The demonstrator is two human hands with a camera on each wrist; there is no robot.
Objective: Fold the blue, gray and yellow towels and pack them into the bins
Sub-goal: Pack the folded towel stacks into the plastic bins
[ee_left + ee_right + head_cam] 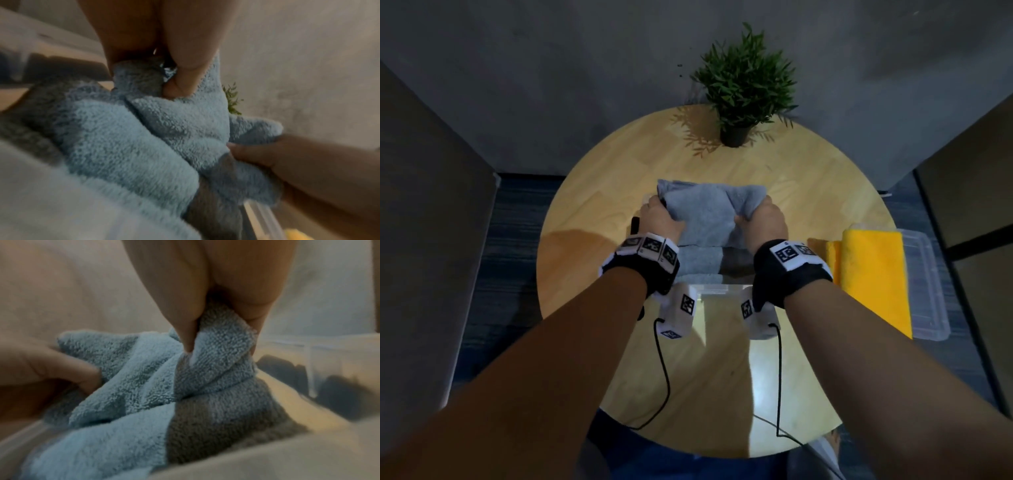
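Both hands hold a folded light blue towel (705, 212) over a clear bin (709, 287) at the middle of the round table. My left hand (659, 214) pinches the towel's left end; thumb and fingers (185, 68) squeeze the pile. My right hand (756, 214) pinches the right end, fingers (185, 331) sunk in the blue towel (133, 369). A grey towel (216, 418) lies under the blue one inside the bin, its folds showing in the head view as well (700, 262). At the right a folded yellow towel (873, 274) lies in a second clear bin (931, 294).
A potted plant (743, 85) stands at the far edge of the wooden table (808, 178). A small dark object (635, 224) sits just left of my left hand. Bare tabletop lies near me. Dark panels flank the table on both sides.
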